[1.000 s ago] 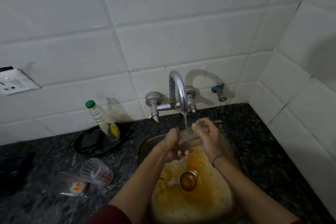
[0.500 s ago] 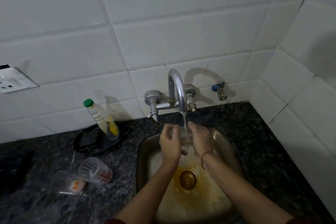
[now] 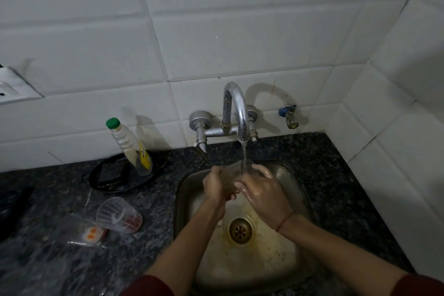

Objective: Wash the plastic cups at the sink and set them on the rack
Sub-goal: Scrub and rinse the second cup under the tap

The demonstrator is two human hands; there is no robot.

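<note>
Over the steel sink (image 3: 298,190), both hands hold one clear plastic cup (image 3: 236,170) under the running tap (image 3: 236,113). My left hand (image 3: 217,186) wraps the cup's left side. My right hand (image 3: 264,193) grips its right side, wet fingers over the rim. The water stream falls into the cup. Two more clear plastic cups lie on their sides on the dark counter at the left: one with red residue (image 3: 117,215), another with orange residue (image 3: 80,229) beside it. No rack is in view.
A dish-soap bottle with a green cap (image 3: 129,146) leans on the wall above a black round dish (image 3: 120,174). A small second tap (image 3: 289,116) sits on the tiled wall. The sink drain (image 3: 240,229) shows brown stains. A socket (image 3: 12,86) is at far left.
The orange-brown water that filled the sink a second ago has drained away. My hands and the cup rose a little and stay under the stream.
</note>
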